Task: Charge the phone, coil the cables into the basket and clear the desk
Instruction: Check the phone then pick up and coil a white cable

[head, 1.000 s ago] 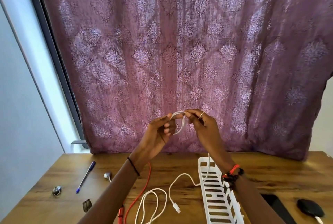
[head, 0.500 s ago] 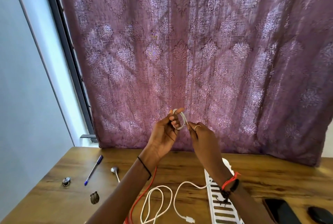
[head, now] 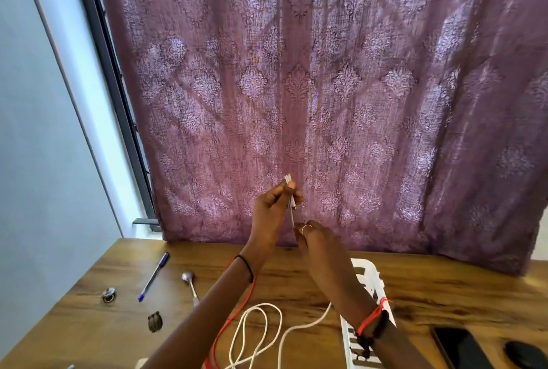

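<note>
My left hand [head: 274, 204] is raised before the curtain and pinches a small folded coil of white cable [head: 290, 190] between thumb and fingers. Just below it, my right hand [head: 318, 239] grips the same cable's strand running down from the coil. More of the white cable [head: 258, 330] lies in loose loops on the wooden desk [head: 444, 288]. An orange cable [head: 234, 315] runs under my left forearm. The white slotted basket [head: 370, 276] stands on the desk behind my right wrist. A black phone [head: 458, 348] lies at the bottom right.
On the desk's left part lie a blue pen [head: 154, 275], a metal spoon [head: 189, 281], a small metal ring object [head: 108, 294] and a dark brown clip [head: 155, 321]. A black rounded object [head: 526, 354] sits right of the phone. A purple curtain [head: 326, 87] hangs behind.
The coil in my left hand has been folded tighter. My right hand has slid down from the coil along the strand. The view has shifted, so the desk items appear further right.
</note>
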A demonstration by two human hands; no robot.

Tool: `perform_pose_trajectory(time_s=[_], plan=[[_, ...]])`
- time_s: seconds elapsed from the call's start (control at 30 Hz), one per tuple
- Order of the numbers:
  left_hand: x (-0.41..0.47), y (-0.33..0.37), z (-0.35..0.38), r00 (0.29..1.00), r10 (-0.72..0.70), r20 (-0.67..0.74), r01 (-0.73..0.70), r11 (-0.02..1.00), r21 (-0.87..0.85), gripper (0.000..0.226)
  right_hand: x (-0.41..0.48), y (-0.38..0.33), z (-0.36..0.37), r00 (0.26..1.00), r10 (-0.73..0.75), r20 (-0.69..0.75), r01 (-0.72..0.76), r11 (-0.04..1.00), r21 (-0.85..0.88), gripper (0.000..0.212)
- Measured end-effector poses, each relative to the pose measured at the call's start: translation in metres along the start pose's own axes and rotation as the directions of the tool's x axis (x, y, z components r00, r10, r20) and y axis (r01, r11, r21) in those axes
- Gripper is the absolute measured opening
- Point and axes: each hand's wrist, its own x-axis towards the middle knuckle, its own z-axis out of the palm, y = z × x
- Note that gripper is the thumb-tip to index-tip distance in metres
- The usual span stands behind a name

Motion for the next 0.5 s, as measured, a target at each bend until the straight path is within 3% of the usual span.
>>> perform_pose_trajectory(time_s=[0.07,0.1,0.17,0.2,0.27,0.4,0.5], plan=[[-0.002,-0.003,0.000,0.993,0.116,0.031,-0.120,0.945,0.306,0.019,-0.002,-0.001,0.001,0.999,0.005,0.031,-0.005,1.000,-0.012,0.020],[-0.003,-0.005,-0.001,0.981,0.178,0.074,-0.192,0.863,0.468,0.019,-0.003,-0.002,0.001,0.999,0.007,0.040,-0.007,1.000,-0.005,0.019],[-0.004,-0.006,-0.004,0.944,0.254,0.211,-0.325,0.599,0.732,0.018,-0.002,-0.002,-0.001,0.999,0.011,0.047,-0.013,0.999,0.038,0.020],[-0.004,-0.007,-0.007,0.920,0.265,0.288,-0.385,0.482,0.787,0.019,-0.001,-0.001,-0.004,0.999,0.012,0.053,-0.015,0.998,0.054,0.021],[-0.004,-0.009,-0.012,0.875,0.267,0.404,-0.478,0.348,0.806,0.019,0.001,0.003,-0.011,0.998,-0.001,0.062,-0.002,0.999,0.051,0.024],[-0.006,-0.010,-0.021,0.834,0.229,0.502,-0.551,0.298,0.779,0.013,0.008,0.015,-0.022,0.999,-0.011,0.049,0.008,0.998,0.066,0.027],[-0.005,-0.011,-0.022,0.850,0.116,0.513,-0.501,0.474,0.724,0.018,0.013,0.024,-0.028,0.999,-0.010,0.040,0.004,0.989,0.146,0.022]])
